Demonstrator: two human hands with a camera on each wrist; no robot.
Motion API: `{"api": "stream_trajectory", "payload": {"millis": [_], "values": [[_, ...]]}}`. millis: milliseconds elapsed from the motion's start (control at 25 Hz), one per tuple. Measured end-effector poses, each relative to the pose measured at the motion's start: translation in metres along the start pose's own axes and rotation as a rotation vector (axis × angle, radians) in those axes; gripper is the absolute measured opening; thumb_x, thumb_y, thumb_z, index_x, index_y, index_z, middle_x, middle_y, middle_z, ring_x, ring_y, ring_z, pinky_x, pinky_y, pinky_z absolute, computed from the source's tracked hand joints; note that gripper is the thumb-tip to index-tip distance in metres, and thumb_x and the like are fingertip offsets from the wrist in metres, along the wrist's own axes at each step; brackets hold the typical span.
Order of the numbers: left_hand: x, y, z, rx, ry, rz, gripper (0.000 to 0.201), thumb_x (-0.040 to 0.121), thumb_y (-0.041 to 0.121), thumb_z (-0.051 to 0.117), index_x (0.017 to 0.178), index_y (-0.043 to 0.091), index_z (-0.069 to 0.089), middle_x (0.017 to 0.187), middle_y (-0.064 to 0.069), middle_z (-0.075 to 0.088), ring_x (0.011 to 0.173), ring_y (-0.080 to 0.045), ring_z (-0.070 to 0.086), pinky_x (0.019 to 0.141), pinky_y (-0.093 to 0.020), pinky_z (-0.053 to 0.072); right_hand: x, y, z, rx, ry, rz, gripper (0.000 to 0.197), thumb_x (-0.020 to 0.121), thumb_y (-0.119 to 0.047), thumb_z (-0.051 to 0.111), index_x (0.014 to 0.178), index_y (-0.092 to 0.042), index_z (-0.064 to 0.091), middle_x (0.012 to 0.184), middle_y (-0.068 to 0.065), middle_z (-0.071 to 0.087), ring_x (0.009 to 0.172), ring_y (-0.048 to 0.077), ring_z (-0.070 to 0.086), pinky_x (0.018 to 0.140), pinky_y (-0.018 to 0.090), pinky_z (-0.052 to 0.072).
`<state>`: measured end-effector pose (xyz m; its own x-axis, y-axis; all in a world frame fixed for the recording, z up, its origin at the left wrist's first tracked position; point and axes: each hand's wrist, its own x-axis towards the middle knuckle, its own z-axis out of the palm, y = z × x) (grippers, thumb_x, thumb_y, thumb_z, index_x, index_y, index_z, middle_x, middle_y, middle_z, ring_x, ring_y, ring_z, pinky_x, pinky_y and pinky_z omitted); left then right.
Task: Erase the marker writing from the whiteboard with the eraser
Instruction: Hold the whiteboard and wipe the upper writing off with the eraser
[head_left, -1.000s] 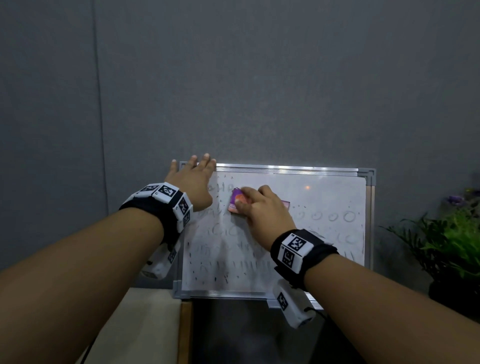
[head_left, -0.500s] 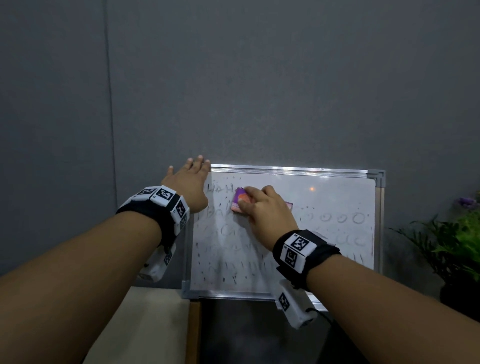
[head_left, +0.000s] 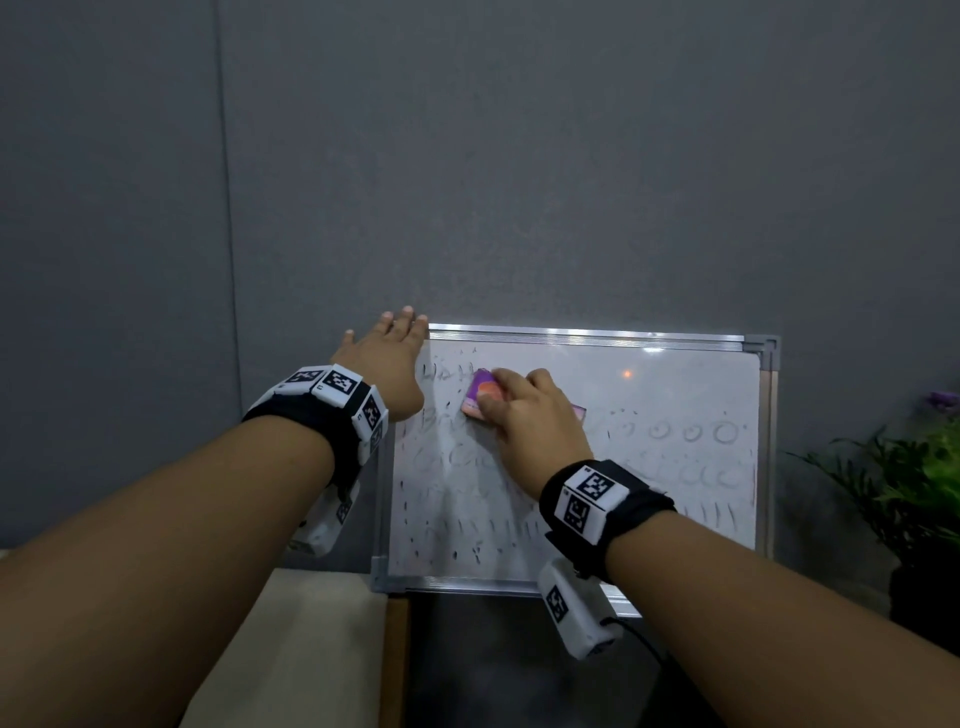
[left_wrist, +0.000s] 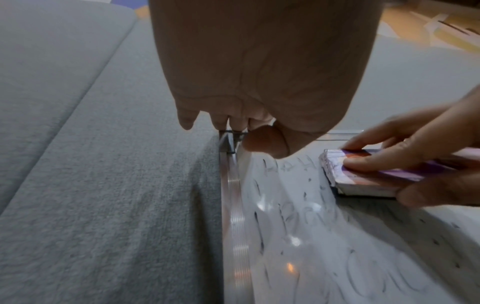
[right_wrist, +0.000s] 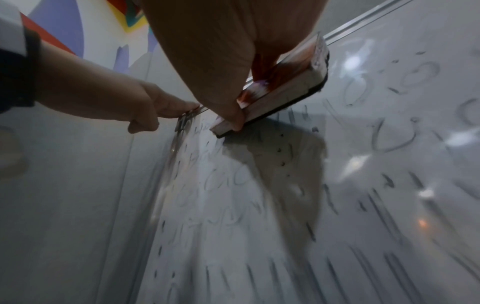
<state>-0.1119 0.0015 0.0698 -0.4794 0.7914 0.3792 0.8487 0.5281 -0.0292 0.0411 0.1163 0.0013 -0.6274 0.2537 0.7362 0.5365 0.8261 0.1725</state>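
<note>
Board (head_left: 675, 415) stands propped against the grey wall, centre-right of the head view, so it needs bracing. Left hand (head_left: 387, 364), fingers straight, grips its upper-left corner, likely to steady it. Right hand (head_left: 524, 421) clamps the eraser (head_left: 480, 397), felt flat on the board's upper left. Faint writing (head_left: 691, 431) remains right and below.

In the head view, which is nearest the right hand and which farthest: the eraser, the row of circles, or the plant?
1. eraser: gripped by the right hand, upper left of the whiteboard.
2. row of circles: on the board, to the hand's right.
3. plant: beyond the board's right edge.
</note>
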Motion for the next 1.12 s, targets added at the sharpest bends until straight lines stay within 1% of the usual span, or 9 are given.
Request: {"api": "stream_trajectory", "payload": {"millis": [160,280,400,600,720,840,920,1040,1120], "values": [[0.001,0.001,0.0,-0.004,-0.008,0.006,0.092,0.082,0.015,0.051,0.152,0.021,-0.009,0.16,0.002,-0.013,0.147,-0.019,-0.005,0.117,-0.052,0.007,0.014,0.005,-0.006,0.028,0.062,0.097,0.033,0.088,-0.021,0.062,0.121,-0.022,0.061,0.141,0.004,0.047,0.109,0.028,0.043,0.087,0.036,0.043],[0.002,0.0,0.0,-0.007,-0.005,0.006,0.092,0.082,0.015,0.052,0.152,0.022,-0.009,0.16,0.002,-0.013,0.147,-0.019,-0.005,0.117,-0.052,0.007,0.021,-0.005,-0.01,0.054,0.068,0.026,0.03,0.093,-0.028,0.055,0.121,-0.021,0.061,0.14,0.005,0.048,0.107,0.028,0.044,0.087,0.036,0.043],[0.003,-0.003,-0.001,-0.016,-0.01,0.013,0.092,0.083,0.014,0.052,0.152,0.022,-0.008,0.16,0.002,-0.012,0.147,-0.019,-0.005,0.117,-0.052,0.008,0.011,-0.009,-0.005,-0.001,-0.035,-0.09,0.035,0.09,-0.02,0.058,0.125,-0.022,0.06,0.141,0.004,0.046,0.111,0.027,0.042,0.089,0.038,0.043],[0.005,-0.002,0.0,-0.025,-0.02,0.019,0.092,0.083,0.014,0.052,0.152,0.022,-0.007,0.16,0.002,-0.012,0.147,-0.019,-0.005,0.117,-0.052,0.01,0.018,0.001,-0.006,0.006,0.054,0.058,0.033,0.087,-0.027,0.064,0.119,-0.023,0.062,0.14,0.002,0.048,0.108,0.026,0.043,0.085,0.036,0.044],[0.004,-0.002,0.0,-0.028,-0.011,0.018,0.091,0.083,0.015,0.052,0.152,0.022,-0.006,0.16,0.002,-0.011,0.147,-0.019,-0.004,0.117,-0.052,0.01,0.029,-0.011,-0.008,0.032,0.029,-0.002,0.031,0.089,-0.028,0.06,0.12,-0.021,0.062,0.14,0.004,0.048,0.108,0.028,0.043,0.087,0.036,0.042],[0.003,-0.003,-0.002,-0.034,-0.01,0.022,0.089,0.083,0.016,0.05,0.153,0.022,-0.005,0.161,0.003,-0.01,0.147,-0.019,-0.003,0.117,-0.051,0.011,0.022,-0.016,-0.006,-0.032,-0.043,-0.104,0.033,0.088,-0.019,0.06,0.121,-0.022,0.062,0.139,0.002,0.048,0.109,0.026,0.042,0.088,0.036,0.043],[0.003,-0.003,-0.004,-0.036,-0.019,0.025,0.089,0.083,0.015,0.05,0.153,0.022,-0.005,0.161,0.003,-0.01,0.147,-0.019,-0.003,0.117,-0.051,0.011,0.02,-0.012,-0.007,-0.024,-0.01,-0.074,0.029,0.089,-0.022,0.059,0.117,-0.022,0.065,0.136,0.002,0.05,0.107,0.026,0.043,0.086,0.036,0.043],[0.002,-0.003,-0.004,-0.04,-0.019,0.025,0.089,0.083,0.014,0.051,0.153,0.021,-0.005,0.161,0.002,-0.01,0.147,-0.019,-0.003,0.117,-0.05,0.011,0.029,-0.01,-0.008,0.032,0.085,0.01,0.028,0.089,-0.036,0.06,0.111,-0.02,0.067,0.133,0.003,0.053,0.103,0.027,0.044,0.082,0.037,0.045],[0.001,-0.002,-0.005,-0.039,-0.014,0.029,0.088,0.085,0.018,0.051,0.153,0.021,-0.005,0.161,0.002,-0.01,0.147,-0.02,-0.003,0.117,-0.05,0.012,0.034,-0.016,-0.005,0.036,0.068,-0.02,0.028,0.088,-0.031,0.062,0.114,-0.022,0.065,0.135,0.003,0.052,0.105,0.028,0.044,0.084,0.037,0.044]]}}
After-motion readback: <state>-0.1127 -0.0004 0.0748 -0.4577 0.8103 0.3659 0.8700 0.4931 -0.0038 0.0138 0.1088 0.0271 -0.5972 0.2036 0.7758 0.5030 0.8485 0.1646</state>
